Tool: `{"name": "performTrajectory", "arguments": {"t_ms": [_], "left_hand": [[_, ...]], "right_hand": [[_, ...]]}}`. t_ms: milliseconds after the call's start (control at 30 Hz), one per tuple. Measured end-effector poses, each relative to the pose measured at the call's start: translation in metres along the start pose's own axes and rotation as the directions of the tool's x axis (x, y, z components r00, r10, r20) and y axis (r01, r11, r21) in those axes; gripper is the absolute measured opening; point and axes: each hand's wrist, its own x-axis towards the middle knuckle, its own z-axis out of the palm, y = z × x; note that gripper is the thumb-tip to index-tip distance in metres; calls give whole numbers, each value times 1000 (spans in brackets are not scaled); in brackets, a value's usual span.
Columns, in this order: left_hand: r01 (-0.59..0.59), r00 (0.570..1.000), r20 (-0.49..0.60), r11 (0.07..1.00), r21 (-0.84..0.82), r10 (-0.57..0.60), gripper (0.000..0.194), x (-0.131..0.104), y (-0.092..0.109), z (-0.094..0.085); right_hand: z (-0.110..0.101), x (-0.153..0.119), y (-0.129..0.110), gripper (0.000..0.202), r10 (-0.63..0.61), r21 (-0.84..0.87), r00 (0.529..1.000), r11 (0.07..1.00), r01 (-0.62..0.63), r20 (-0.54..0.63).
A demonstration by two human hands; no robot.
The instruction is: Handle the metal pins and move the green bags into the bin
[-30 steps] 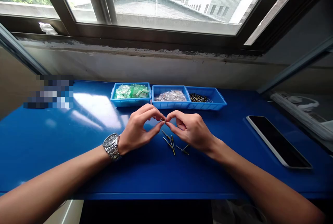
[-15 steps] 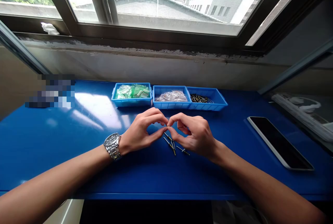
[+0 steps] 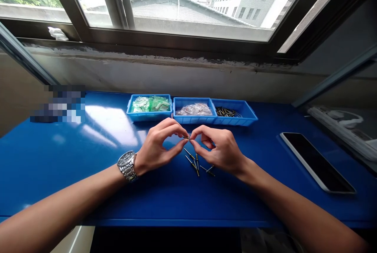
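Note:
My left hand (image 3: 160,143), with a metal watch (image 3: 127,164) on the wrist, pinches a small brass-coloured pin (image 3: 186,138) between thumb and index finger. The fingertips of my right hand (image 3: 219,147) close on the other end of the same pin, so both hands meet above the blue table. Just below them, several pins (image 3: 193,164) with silver shafts and brass-coloured parts lie loosely on the tabletop, some crossing each other. The fingertips partly cover the held pin.
Behind the hands stand a blue bin (image 3: 149,116) of green and clear packets, and a divided blue bin (image 3: 194,119) with clear packets and dark-and-brass pins. A phone (image 3: 318,162) lies at right. Dim cables (image 3: 347,117) are beyond it.
Both hands have risen slightly and their fingertips have parted a little, so more of the held pin shows. More of the loose pins is visible below.

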Motion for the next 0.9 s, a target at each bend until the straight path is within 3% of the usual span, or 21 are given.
{"name": "performTrajectory", "arguments": {"t_ms": [100, 300, 400, 600, 767, 900], "left_hand": [[28, 1000, 12, 1000, 2, -28, 6, 0, -1, 0], [45, 983, 181, 998, -50, -35, 5, 0, -1, -1], [46, 987, 159, 997, -61, -36, 6, -1, 0, -1], [44, 999, 14, 999, -18, -44, 7, 0, 0, -1], [25, 999, 32, 1000, -2, -25, 9, -1, 1, -1], [45, 999, 27, 999, -3, -45, 7, -2, 1, -1]], "right_hand": [[-2, 0, -3, 2, -39, -13, 997, 999, 38, -68], [-1, -1, -8, 4, -128, 2, 988, 992, 129, -92], [-2, -2, -9, 5, -117, 3, 989, 993, 117, -92], [-3, 0, -5, 4, 10, 19, 999, 1000, -9, -50], [2, 1, 0, 5, 39, 51, 998, 998, -41, 41], [1, 0, -2, 5, 34, 5, 999, 999, -34, -8]]}}
